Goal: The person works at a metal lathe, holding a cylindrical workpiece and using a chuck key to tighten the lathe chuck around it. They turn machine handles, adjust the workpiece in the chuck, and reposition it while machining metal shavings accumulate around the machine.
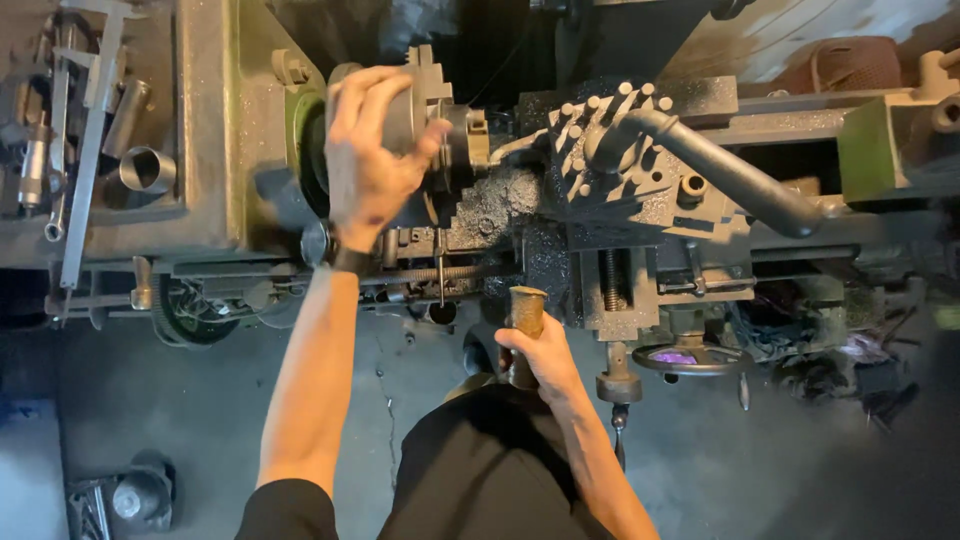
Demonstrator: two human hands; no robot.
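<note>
Two hands busy, head view only. L hand point(368, 160) up at 11 o'clock, fingers point(352, 95) spread & wrapped over the round lathe chuck point(425, 115), thumb on its right side. R hand point(540, 352) near 6 o'clock, fingers curled tight around a rusty handle point(526, 310) standing upright just below the carriage. Tool post point(620, 150) w/ long lever point(740, 175) sits at 1 o'clock, right of chuck. Handwheel point(690, 355) at 4 o'clock, near R hand but apart.

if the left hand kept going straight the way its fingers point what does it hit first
Nothing new: the left hand already lies on the lathe chuck, fingers curled over its top. Past the chuck, that line seems to lead into the dark gap behind the machine; depth is unclear.
</note>
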